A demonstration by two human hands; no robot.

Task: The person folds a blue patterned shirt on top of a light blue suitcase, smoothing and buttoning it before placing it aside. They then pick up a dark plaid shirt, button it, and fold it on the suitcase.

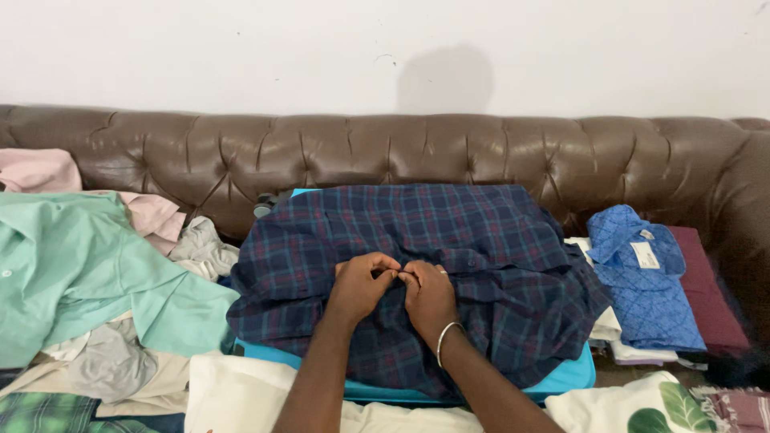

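The dark plaid shirt [449, 265], navy with thin red and teal lines, lies spread flat on a bright blue board [573, 377] that rests on the seat of the brown tufted leather sofa [497, 152]. It sits directly ahead of the person, with its long axis running from the near edge of the board toward the far backrest and its front line passing just between the two hands. The left hand [361, 282] and the right hand [429, 295] meet at the middle of the shirt, fingertips touching, both pinching a small bit of the cloth at the front opening; what exactly is pinched is too small to tell. Both are closed on the fabric rather than lying loose. Neither is clearly nearer to the spot, since they converge on the same point from either side, the right wrist wearing a thin silver bangle [445, 337]. To the left, well apart from the hands, a mint green shirt [88, 265] lies rumpled over pale pink and grey clothes. To the right, just beside the board, a blue patterned shirt [642, 281] lies folded on a maroon garment [710, 293] and a few white pieces. White cloth with a green leaf print [674, 405] lies at the near right.
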